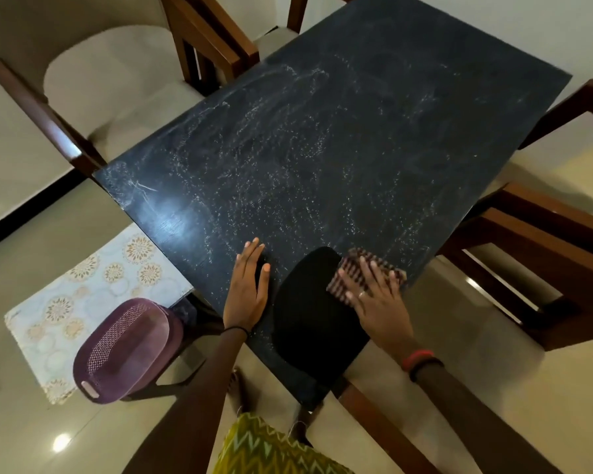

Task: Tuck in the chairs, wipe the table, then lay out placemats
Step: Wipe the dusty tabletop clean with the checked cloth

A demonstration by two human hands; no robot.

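We note the left hand [249,289] lying flat, fingers straight, on the near edge of the table [322,138]. The right hand [377,295], well apart from it, presses spread fingers on a folded checked cloth [368,268] at the table's near right edge. The tabletop is dark, matt and rectangular, streaked with fine white specks. A purple plastic item [124,350], rounded and perforated, stands low at left; we cannot tell whether it holds anything. Beside it lies a pale patterned mat [83,295] with gold medallions. Wooden chairs with cream cushions stand at far left [199,46] and right [545,268].
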